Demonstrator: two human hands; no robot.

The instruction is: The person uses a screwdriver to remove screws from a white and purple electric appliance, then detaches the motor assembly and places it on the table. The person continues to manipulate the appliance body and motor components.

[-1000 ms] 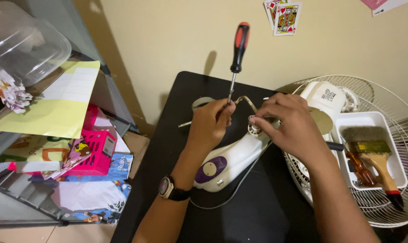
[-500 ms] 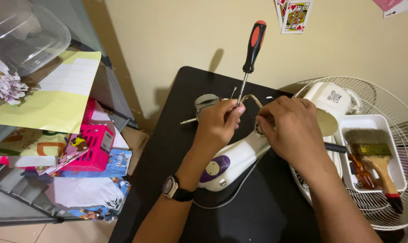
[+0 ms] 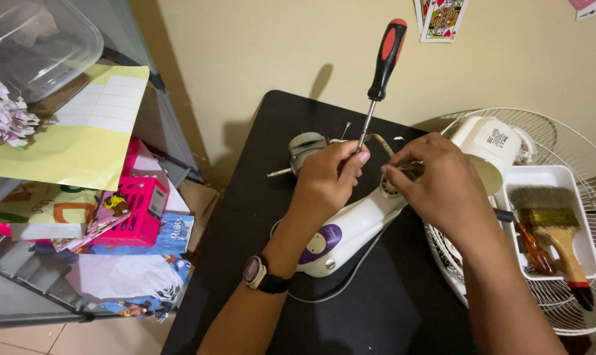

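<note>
Pink plastic at nine o'clock: a small basket (image 3: 137, 210) sits on a cluttered shelf, under a yellow sheet of paper (image 3: 81, 135) and a clear tub (image 3: 35, 39). Moving right, the black table (image 3: 258, 217) fills the middle. On it lies the white fan base (image 3: 350, 227) with its purple dial, cord trailing out toward six o'clock. The left hand (image 3: 327, 181), watch (image 3: 258, 273) on the wrist, is closed around the shaft of a screwdriver (image 3: 380, 69) whose red-and-black handle leans up toward one o'clock. Just behind the knuckles, at eleven o'clock from them, sits the grey motor (image 3: 304, 148) with its spindle poking left. The right hand (image 3: 442, 187) is right beside the left, fingers pinched on something small at the top of the fan base; I cannot tell what. Over at three o'clock, a wire fan guard (image 3: 574, 141) lies flat, carrying a white motor cover (image 3: 492, 141) and a white tray (image 3: 584, 246) with a paintbrush (image 3: 554, 230) in it.
</note>
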